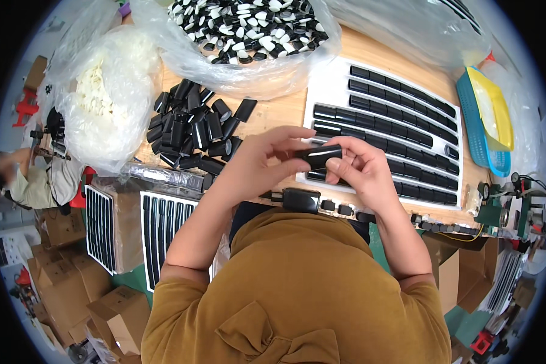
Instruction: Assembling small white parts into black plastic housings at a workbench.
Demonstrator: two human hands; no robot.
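Glossy black curved plastic piece (321, 156) held between my hands, long axis roughly left-right; left hand (258, 162) pinched round its left end, right hand (363, 168) round its right; neither nearer; white rectangular board (327, 82) below, extending rightward.

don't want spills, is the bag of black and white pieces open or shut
Open: the clear plastic bag is spread wide, its edge lying around the exposed black and white pieces.
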